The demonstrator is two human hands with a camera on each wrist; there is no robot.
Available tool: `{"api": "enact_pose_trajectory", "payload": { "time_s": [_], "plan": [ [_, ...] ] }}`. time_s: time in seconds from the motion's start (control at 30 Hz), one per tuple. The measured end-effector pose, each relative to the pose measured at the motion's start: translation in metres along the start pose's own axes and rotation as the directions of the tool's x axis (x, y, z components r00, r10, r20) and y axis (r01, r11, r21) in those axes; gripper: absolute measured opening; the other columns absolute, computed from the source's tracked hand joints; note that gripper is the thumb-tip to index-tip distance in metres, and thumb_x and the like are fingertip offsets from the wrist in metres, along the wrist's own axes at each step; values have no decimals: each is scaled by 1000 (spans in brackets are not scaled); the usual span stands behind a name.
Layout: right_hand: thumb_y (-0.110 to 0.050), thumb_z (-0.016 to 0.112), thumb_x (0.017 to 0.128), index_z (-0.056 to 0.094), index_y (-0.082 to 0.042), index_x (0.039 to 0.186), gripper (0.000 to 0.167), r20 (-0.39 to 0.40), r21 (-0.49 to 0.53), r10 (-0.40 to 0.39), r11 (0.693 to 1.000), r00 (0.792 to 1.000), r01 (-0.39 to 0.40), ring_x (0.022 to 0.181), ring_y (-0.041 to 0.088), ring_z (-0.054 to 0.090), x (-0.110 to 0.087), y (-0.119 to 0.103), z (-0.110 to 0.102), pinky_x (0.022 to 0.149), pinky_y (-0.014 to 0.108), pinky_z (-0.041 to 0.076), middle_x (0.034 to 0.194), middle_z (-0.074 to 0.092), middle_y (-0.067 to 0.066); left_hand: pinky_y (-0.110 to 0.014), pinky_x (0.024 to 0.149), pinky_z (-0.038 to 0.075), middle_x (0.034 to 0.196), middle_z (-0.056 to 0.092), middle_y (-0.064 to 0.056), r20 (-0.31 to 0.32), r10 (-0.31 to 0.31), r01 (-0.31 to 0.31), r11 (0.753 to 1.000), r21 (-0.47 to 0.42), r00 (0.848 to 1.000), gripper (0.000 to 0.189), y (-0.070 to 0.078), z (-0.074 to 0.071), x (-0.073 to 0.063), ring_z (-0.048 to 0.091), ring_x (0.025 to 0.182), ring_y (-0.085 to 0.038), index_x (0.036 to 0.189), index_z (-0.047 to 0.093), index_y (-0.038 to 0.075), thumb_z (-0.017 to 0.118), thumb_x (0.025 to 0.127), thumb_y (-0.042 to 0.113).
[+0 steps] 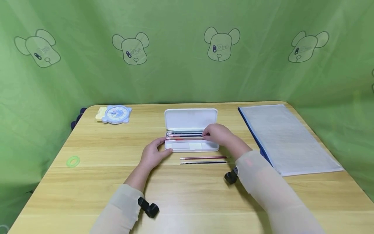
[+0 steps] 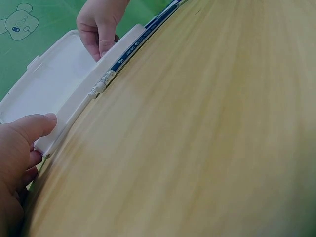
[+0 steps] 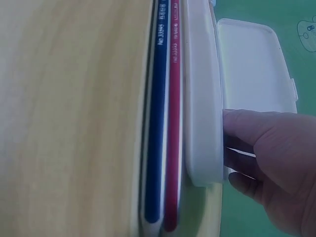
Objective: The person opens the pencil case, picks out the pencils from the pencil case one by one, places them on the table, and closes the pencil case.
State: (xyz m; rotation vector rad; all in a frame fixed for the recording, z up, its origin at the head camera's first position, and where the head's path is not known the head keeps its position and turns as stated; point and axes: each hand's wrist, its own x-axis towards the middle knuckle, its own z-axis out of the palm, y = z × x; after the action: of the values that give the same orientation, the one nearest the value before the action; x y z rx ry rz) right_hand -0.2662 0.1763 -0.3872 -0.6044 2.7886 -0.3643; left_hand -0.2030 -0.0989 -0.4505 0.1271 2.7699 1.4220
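A white pencil case [image 1: 179, 147] lies on the table with its lid [image 1: 191, 119] raised at the back. Several pencils [image 1: 185, 134] rest in its rear part. My left hand [image 1: 151, 155] grips the case's left end, the thumb on the front edge and the other fingers around the side. Reaching in at the right end, my right hand [image 1: 218, 134] pinches at a pencil's end; in the right wrist view the case wall partly hides the fingertips of that hand [image 3: 281, 160]. A red pencil [image 1: 204, 158] and a dark blue pencil [image 1: 203, 162] lie side by side in front.
At the back left stands a blue clock-shaped object [image 1: 117, 114] beside a pale yellow piece [image 1: 100, 113]. A green ring [image 1: 73, 161] lies at the left. On the right is a translucent zip folder [image 1: 289, 139] with a blue edge. Green curtain [image 1: 175, 71] hangs behind the table.
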Motion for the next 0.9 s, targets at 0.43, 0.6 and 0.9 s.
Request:
{"api": "enact_pose_trajectory", "payload": {
  "time_s": [0.43,0.6,0.9],
  "plan": [
    [-18,61,97,73,-6,101,18,-69,84,-20,996,997,26,95,22,65,-7,6,3,93,43,54,99,73,8,-44,120,33,144,55,-11,8,-9,9,1000,-12,1000,64,2,-2,-2,44,140,-30,140,53,8,75,85,32],
    [-18,60,97,72,-7,101,17,-79,148,-4,989,997,15,87,18,62,-15,9,-1,87,41,54,95,71,6,-44,120,33,144,55,-12,7,-7,7,1000,-9,1000,65,3,-3,-2,44,140,-30,140,53,7,75,85,32],
    [-16,61,96,71,-9,99,13,-110,194,-33,980,993,54,80,14,57,-50,11,-1,77,32,53,94,69,4,-45,120,33,144,54,-12,11,-3,4,1000,-15,1000,64,2,-2,-1,44,140,-31,140,52,7,75,85,31]
  ]
}}
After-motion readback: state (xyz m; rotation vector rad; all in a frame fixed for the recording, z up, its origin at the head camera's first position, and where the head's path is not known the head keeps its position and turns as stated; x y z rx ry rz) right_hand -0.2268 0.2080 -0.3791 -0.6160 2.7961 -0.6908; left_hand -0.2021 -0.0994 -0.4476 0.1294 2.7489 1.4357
